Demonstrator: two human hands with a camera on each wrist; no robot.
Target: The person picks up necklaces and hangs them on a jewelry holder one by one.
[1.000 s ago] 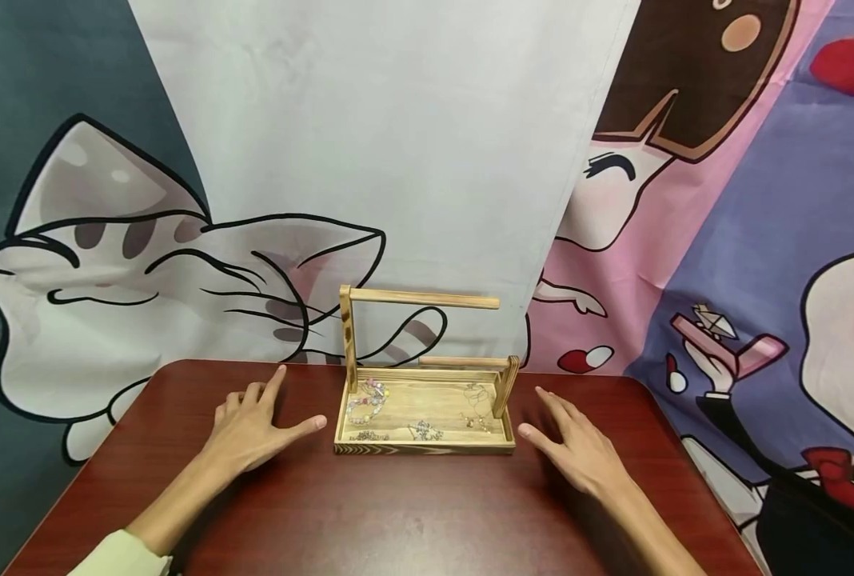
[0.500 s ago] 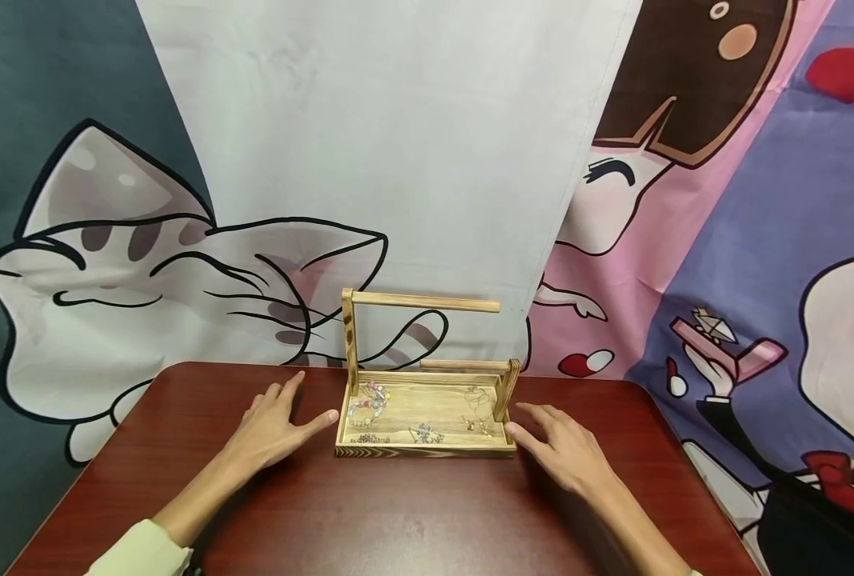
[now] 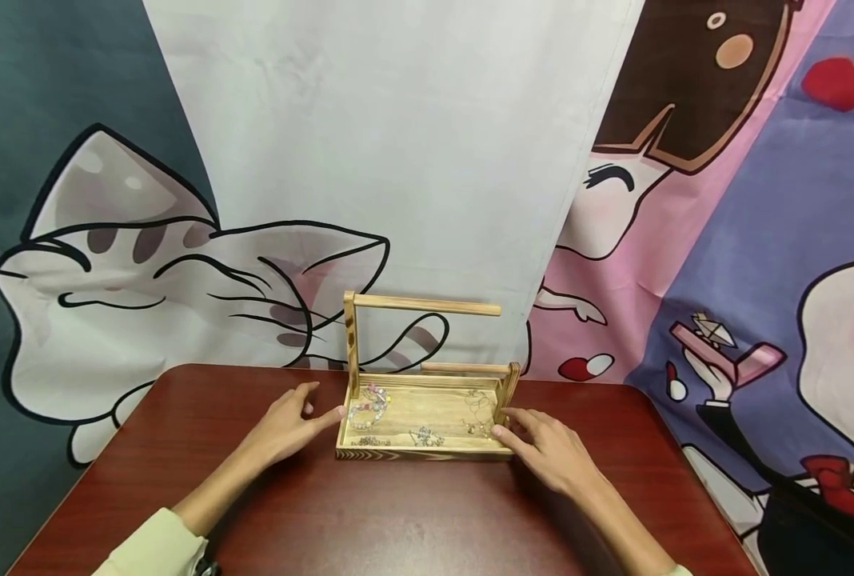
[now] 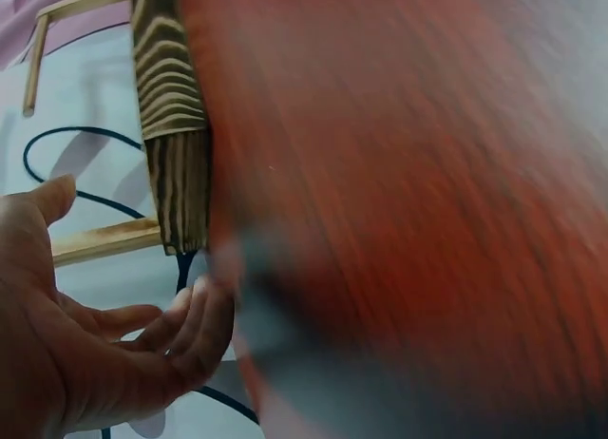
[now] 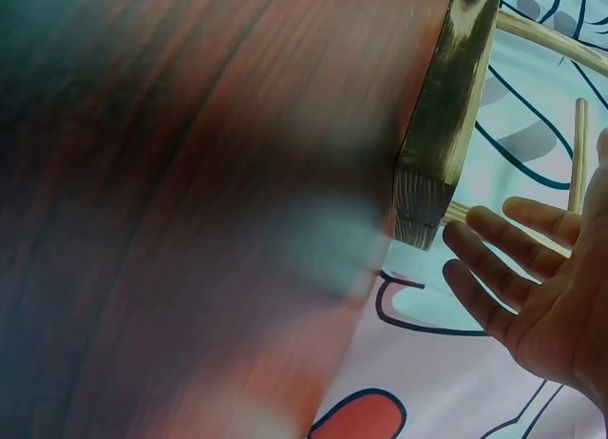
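A shallow wooden jewelry tray (image 3: pixel 424 454) with an upright post and two dowel bars stands near the table's back. Inside lie a beaded bracelet (image 3: pixel 378 398) at the left, a dark chain-like piece (image 3: pixel 371 442), a silvery cluster (image 3: pixel 425 437) in the front middle, and thin pieces of jewelry (image 3: pixel 477 428) at the right. My left hand (image 3: pixel 286 428) is beside the tray's left end, thumb close to its wall, fingers loosely bent. At the other end, my right hand (image 3: pixel 552 456) has its thumb over the front right corner; its fingers (image 5: pixel 494 268) are spread beside the wood, not curled round it.
The reddish-brown table (image 3: pixel 413 520) has its back edge just behind the tray. Behind it hangs a printed cloth (image 3: pixel 427 160) with a cartoon cat and figures. A dark band shows at the left wrist, below a pale sleeve (image 3: pixel 157 548).
Both hands have moved inward to the tray's ends. The left fingers have bent more, and the right thumb has come over the tray's corner. The tray stays in place.
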